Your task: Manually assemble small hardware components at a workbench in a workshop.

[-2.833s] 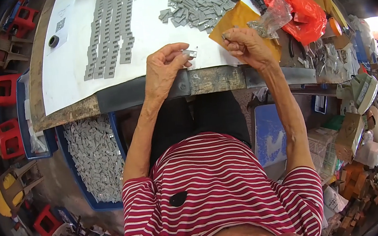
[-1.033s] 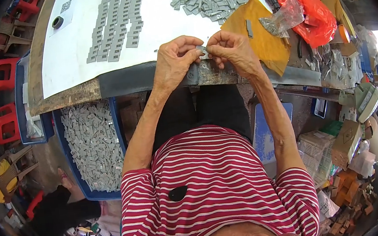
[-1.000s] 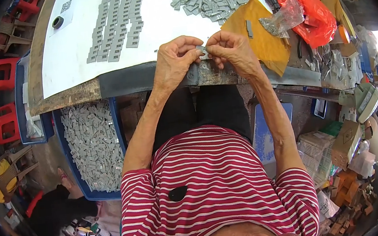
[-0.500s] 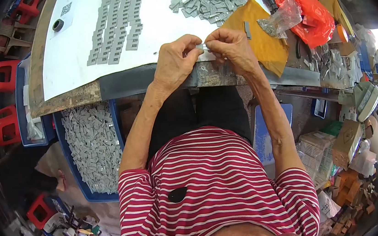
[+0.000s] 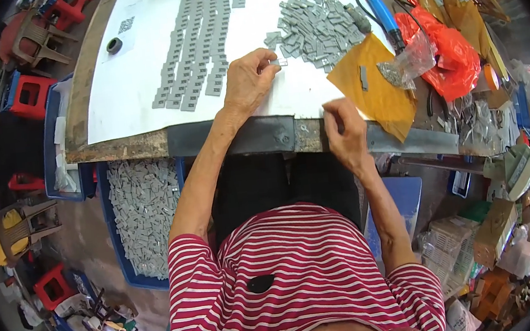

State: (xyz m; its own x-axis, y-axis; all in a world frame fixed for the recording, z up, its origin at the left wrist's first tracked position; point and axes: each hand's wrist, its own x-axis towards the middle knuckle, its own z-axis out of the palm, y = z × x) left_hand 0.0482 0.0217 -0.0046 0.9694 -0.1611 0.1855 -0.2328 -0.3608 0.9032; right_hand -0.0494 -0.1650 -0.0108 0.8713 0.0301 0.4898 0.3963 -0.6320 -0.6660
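My left hand (image 5: 248, 83) is above the white sheet, thumb and forefinger pinching a small light-coloured flat piece (image 5: 280, 63) whose exact kind is too small to tell. My right hand (image 5: 347, 132) is at the front table edge, fingers curled in; whatever they hold, if anything, is hidden. Left of my left hand lie overlapping rows of grey rectangular pieces (image 5: 196, 50). Farther right is a loose heap of similar grey pieces (image 5: 318, 27). One grey strip (image 5: 364, 79) rests on a yellow-brown paper envelope (image 5: 381, 98) beyond my right hand.
A blue corded hand tool (image 5: 381, 14) lies by a red plastic bag (image 5: 444, 59) and a clear bag of small parts (image 5: 397, 73). A black tape roll (image 5: 114, 45) sits on the sheet's left side. Below the table edge is a blue bin (image 5: 117, 245) full of grey pieces.
My hands were together above the table edge; now they are apart. The right has come back toward me, while the left stays over the sheet with the small piece. The view has shifted.
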